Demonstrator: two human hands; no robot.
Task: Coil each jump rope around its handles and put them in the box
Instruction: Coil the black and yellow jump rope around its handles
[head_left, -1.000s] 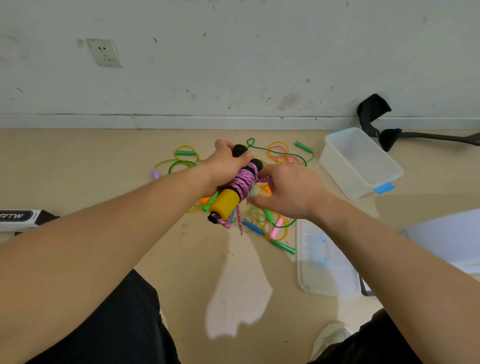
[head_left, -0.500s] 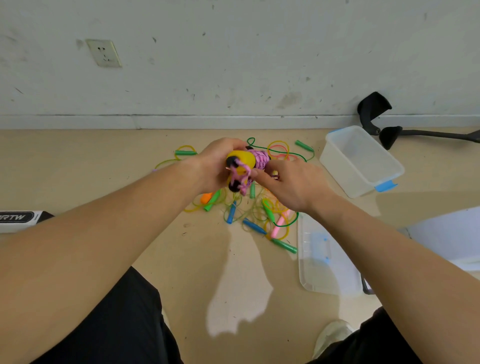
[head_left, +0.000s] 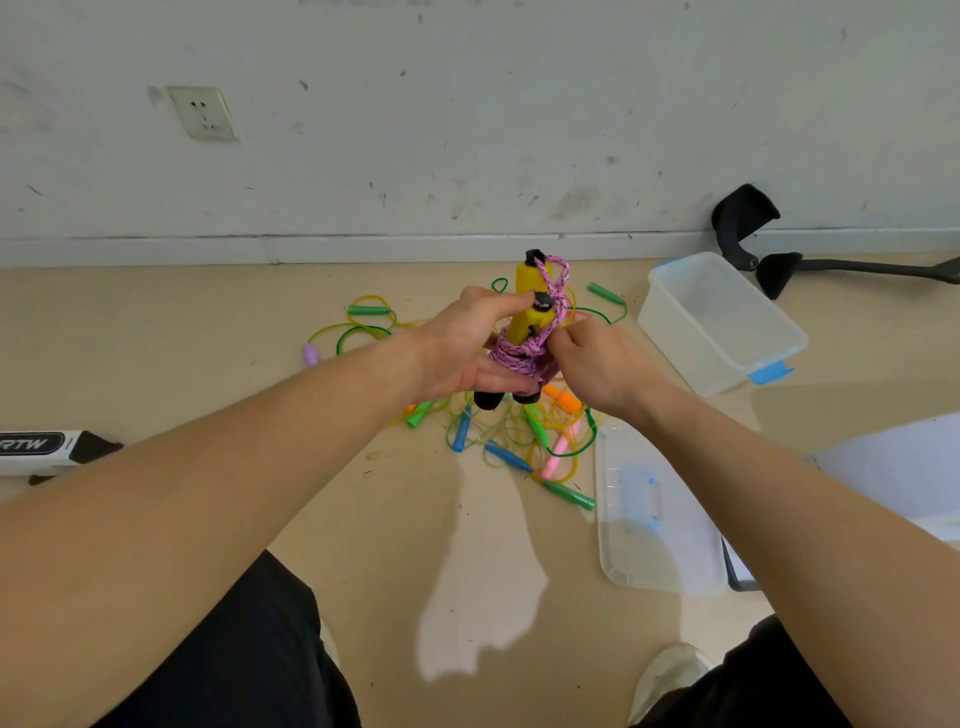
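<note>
On the floor, the clear rectangular plastic box sits at two o'clock from the tangled multicoloured jump-rope pile, with the clear flat plastic lid at five o'clock.

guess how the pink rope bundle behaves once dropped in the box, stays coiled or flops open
Probably holds together: the pink cord is wound many times round both yellow handles, which the left hand grips. The end the right hand pinches looks soft and braided, so it may slip loose unless tucked. The round handles might roll slightly.

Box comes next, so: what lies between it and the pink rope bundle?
Head view: the right hand pinching the rope, then a green jump rope on bare floor.
</note>
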